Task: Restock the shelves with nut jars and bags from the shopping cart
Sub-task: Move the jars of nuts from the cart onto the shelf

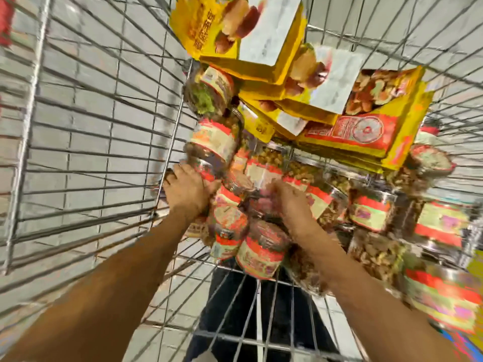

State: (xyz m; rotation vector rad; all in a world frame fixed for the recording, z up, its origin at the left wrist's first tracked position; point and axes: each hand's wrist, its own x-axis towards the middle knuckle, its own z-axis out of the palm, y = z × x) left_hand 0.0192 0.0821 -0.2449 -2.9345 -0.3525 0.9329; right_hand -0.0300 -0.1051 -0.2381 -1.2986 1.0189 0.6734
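Wire cart (29,113): heaped with red-labelled nut jars (261,253), yellow bags (366,138)
Left hand (187,189): curled round one jar (211,145)
Right hand (287,202): blurred among jars, grip unclear

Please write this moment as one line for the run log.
phase: pick from cart | left hand: curled over nut jar | right hand: on jars, grip blurred | yellow bags: piled beyond

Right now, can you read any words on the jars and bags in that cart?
Bags: brown characters down the front, too blurred to read.
Flat bag: red panel with a round emblem, print unreadable.
Jars: red and cream labels, print too blurred.
Nothing here can be quoted.
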